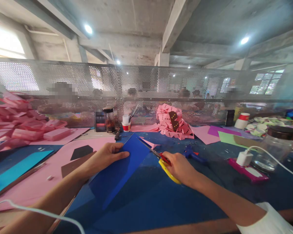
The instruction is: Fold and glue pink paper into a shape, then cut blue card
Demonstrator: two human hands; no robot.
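My left hand (112, 154) grips a sheet of blue paper (127, 169) by its upper left side, thumb on top. The sheet is tilted above the dark blue table surface (166, 208). In my right hand (179, 165) is a pair of scissors (167, 167) with yellow and red handles. Their blades point up and left at the sheet's upper right edge, near its top corner. Whether the blades are parted is hard to make out. Just behind the blades lies a small pink paper scrap (148, 142). A blue glue gun (194, 154) rests right of the scissors.
Pink folded paper (26, 120) is heaped at left, near a cyan sheet (21, 169). A dotted pink paper piece (172, 122) stands by the perforated screen (146, 78). At right are a pink power strip (249, 170), a jar (268, 156) and a white cable (278, 159).
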